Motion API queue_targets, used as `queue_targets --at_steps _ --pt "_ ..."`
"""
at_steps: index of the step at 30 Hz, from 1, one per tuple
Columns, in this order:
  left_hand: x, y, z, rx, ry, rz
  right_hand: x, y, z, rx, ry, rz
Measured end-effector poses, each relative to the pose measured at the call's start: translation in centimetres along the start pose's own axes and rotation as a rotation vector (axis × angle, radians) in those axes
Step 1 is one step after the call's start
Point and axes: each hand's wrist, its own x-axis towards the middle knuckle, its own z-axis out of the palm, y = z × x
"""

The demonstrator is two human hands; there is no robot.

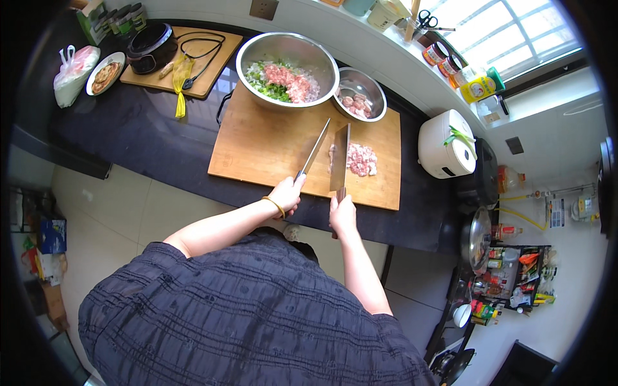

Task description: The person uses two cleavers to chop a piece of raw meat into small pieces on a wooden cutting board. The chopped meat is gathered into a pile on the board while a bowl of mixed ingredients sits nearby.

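Note:
My left hand is closed round the handle of a narrow knife, whose blade slants up over the wooden cutting board. In my right hand is a cleaver, its broad blade upright beside a pile of chopped pink meat. A few meat bits lie left of the cleaver. At the board's far edge stands a large steel bowl with minced meat and chopped greens in it. Right of that, a smaller steel bowl holds meat pieces.
A white rice cooker stands right of the board. Back left, a second board carries a black pot, a cable and a yellow bag. Beside it are a plate of flatbread and a white bag. Jars line the windowsill.

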Motion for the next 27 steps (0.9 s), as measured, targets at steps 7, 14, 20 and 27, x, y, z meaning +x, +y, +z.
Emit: queue_targets --at_steps 7,14,20,27 --pt "0.2 -0.3 -0.1 0.022 0.011 0.008 0.2 1.5 1.8 -0.222 0.356 -0.416" --pt "0.2 -0.6 -0.3 -0.005 0.022 0.008 -0.8 -2.6 -4.0 0.075 0.049 -0.053" --pt "0.5 -0.8 0.3 0.001 0.020 0.017 0.8 -1.7 -4.6 0.134 -0.194 0.031" --pt "0.8 -0.2 1.7 -0.065 0.035 0.022 0.0 0.5 -2.6 -0.071 0.010 -0.081"
